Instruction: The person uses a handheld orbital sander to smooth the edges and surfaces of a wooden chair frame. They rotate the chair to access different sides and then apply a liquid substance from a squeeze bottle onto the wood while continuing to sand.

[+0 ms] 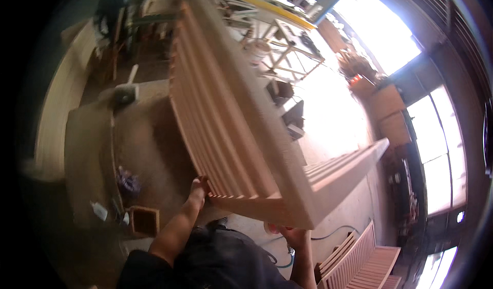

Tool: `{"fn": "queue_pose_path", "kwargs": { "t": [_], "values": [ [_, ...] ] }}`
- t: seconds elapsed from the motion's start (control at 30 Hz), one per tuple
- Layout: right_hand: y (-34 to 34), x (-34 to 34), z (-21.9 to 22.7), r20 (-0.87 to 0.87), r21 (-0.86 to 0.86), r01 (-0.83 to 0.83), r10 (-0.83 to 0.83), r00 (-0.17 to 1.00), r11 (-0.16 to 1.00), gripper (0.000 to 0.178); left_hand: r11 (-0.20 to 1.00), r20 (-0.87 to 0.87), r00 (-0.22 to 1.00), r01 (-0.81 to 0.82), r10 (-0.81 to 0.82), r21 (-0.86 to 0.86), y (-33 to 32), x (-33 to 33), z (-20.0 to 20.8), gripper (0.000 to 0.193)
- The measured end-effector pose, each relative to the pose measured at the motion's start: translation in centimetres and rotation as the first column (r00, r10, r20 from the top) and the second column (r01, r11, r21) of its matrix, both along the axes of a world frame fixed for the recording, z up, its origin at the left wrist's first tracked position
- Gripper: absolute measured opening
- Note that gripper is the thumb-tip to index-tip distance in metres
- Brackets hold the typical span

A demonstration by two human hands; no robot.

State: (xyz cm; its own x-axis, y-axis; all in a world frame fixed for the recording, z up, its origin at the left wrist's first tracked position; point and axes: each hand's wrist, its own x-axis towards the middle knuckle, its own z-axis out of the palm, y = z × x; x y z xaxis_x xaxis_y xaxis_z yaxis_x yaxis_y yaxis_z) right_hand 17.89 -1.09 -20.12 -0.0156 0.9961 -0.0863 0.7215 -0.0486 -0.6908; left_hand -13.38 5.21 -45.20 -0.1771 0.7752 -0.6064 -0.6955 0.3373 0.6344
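Observation:
A slatted wooden bench (226, 135) stands tilted up in front of me, its long thick rail running from the top of the view down to a near corner. My left hand (200, 187) has its fingers closed around the bench's edge at the end of the slats. Under the near corner, my right hand (294, 236) is closed on what looks like an air sander (272, 228). Only its reddish round part shows beside the fingers, and a hose fitting hangs below the hand. The bench's other slatted section juts out to the right.
A worktable (141, 119) with a mallet-like tool (128, 91) lies to the left, near a small open wooden box (145, 221). Another slatted bench (359, 263) stands at the lower right. A hose (334, 232) trails over the floor. Trestles (287, 50) stand farther back.

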Motion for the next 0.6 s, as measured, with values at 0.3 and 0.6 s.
{"fn": "queue_pose_path", "kwargs": {
  "t": [0.3,0.6],
  "values": [
    [3.8,2.2,0.4,0.110,-0.071,0.016,-0.008,0.994,0.997,0.102,0.997,-0.007,0.998,0.063,-0.063,0.037,-2.2,-0.8,-5.8,0.054],
    [6.1,11.6,-7.5,0.107,-0.169,0.243,-0.227,0.968,0.955,0.093,0.789,-0.573,0.679,-0.015,0.459,0.614,-3.2,-9.4,30.8,0.063]
  ]
}}
